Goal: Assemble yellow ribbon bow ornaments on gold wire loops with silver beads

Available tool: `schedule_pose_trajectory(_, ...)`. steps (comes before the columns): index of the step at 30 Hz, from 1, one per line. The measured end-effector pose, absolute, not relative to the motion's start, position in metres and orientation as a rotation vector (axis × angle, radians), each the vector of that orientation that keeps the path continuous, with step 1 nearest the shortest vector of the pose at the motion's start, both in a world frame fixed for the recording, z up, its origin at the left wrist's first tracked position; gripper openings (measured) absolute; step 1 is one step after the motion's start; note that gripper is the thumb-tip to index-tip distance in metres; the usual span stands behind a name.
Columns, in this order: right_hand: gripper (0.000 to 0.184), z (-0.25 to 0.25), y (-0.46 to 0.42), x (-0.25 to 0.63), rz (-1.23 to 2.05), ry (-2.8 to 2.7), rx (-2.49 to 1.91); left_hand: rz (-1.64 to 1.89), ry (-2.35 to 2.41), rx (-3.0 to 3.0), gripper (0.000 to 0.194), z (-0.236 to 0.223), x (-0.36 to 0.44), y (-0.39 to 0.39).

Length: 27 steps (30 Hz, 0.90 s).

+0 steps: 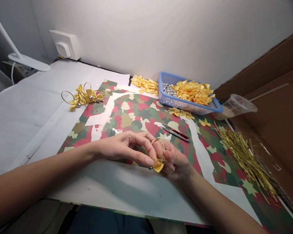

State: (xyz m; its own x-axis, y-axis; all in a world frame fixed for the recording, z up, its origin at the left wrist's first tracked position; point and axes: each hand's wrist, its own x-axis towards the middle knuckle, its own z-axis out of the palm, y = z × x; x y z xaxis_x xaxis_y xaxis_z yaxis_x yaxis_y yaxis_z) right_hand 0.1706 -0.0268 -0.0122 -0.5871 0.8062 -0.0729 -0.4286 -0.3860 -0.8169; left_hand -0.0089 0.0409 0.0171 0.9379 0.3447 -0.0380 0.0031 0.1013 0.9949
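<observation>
Lying at left, a cluster of yellow bows with silver beads and gold loops [84,97] is spread across white sheet and patterned paper. Left hand [127,146] is half curled, thumb and forefinger pinched on a yellow bow [158,166]; a silver bead [150,168] is seen under the thumb tip. Bow is held between both hands above the near white strip, gold tie [163,148] looped up over it. Right hand [178,162] is curled round the bow's right side, thumb by the loop; some fingertips are hidden. Snips [176,133] are laid just beyond. Blue basket [183,105]: left end filled with silver beads [168,89], rest heaped above the rim with yellow bows [194,92]. Clear cup [236,105] is set by its right end, contents pale, can't be identified. Gold ties [246,159] are piled far right, beside cardboard [268,107].
</observation>
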Motion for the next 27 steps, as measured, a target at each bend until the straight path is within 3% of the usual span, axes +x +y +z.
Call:
schedule_pose_trajectory(10,0.047,-0.001,-0.018,0.173,1.989,-0.996,-0.702,0.356,0.392,1.477,0.007,0.021,-0.011,0.043)
schedule_pose_trajectory(21,0.041,0.010,-0.006,0.187,1.761,-1.055,-0.937,0.435,0.645,1.611,0.020,0.018,-0.015,0.052)
schedule_pose_trajectory(27,0.035,0.011,-0.002,0.192,1.473,-1.055,-0.906,0.489,0.707,1.604,0.020,0.017,-0.014,0.053)
